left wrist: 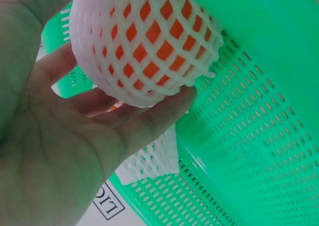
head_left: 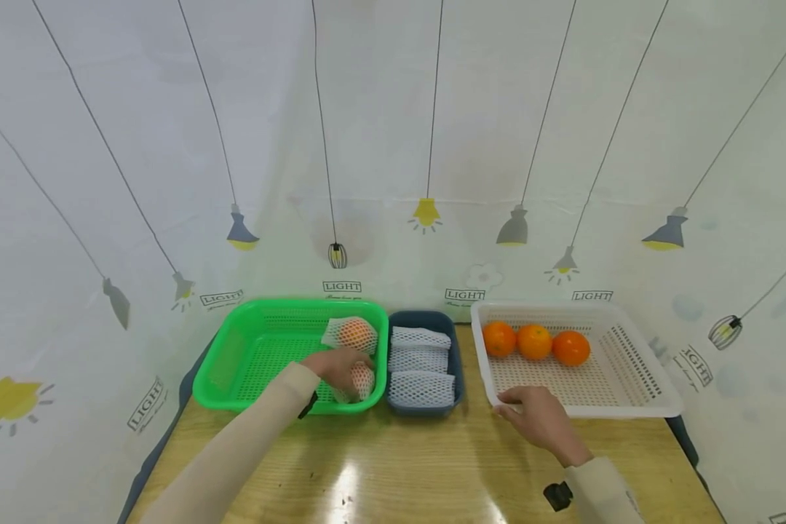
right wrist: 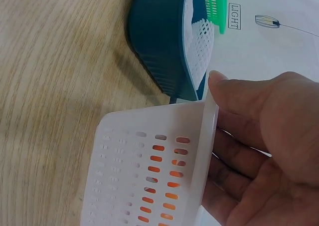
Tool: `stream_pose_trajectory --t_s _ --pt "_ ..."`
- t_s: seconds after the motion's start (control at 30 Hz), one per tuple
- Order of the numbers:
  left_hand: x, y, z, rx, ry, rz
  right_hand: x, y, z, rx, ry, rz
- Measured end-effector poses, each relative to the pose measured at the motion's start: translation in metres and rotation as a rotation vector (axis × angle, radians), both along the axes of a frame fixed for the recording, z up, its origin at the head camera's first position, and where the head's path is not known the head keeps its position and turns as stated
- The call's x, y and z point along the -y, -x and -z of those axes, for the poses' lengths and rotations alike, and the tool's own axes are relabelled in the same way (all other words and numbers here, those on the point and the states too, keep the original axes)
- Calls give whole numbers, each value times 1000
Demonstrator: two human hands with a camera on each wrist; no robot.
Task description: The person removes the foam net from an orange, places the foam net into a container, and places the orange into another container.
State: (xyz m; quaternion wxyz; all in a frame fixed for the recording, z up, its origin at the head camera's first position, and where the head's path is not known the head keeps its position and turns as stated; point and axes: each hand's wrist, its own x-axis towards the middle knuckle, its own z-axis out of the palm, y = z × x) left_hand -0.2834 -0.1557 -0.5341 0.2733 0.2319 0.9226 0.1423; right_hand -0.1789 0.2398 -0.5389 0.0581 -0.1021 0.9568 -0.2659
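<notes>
My left hand (head_left: 340,366) is inside the green basket (head_left: 225,349), at its near right corner. Its fingers curl round an orange in a white foam net (left wrist: 149,46). Behind it in the same basket lies another netted orange (head_left: 356,333). On the right, my right hand (head_left: 538,418) grips the rim of the white basket (head_left: 629,364) at its near left corner, with the thumb (right wrist: 222,86) at the rim and the fingers on its other side. Three bare oranges (head_left: 535,341) sit in a row along the back left of the white basket.
Between the two baskets stands a dark blue bin (head_left: 459,364) with several folded white foam nets (head_left: 422,389). All stand on a wooden table (head_left: 393,466). A pale cloth with printed lamps (head_left: 380,145) hangs close behind and at both sides.
</notes>
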Motion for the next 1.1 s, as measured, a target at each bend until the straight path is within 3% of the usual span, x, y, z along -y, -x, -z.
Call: stream_pose_trajectory --t_s 0.23,0.53,0.9,1.1 --pt "6 0 -1 -10 -45 -41 1 0 0 -31 -3 -24" --pt "17 0 -10 -68 -152 -176 2 2 3 -37 -11 -17" --pt "20 -7 -38 -189 -337 -190 2 1 2 -28 -2 -4" --pt "11 -18 -37 -254 -385 -213 1 -1 4 -39 -10 0"
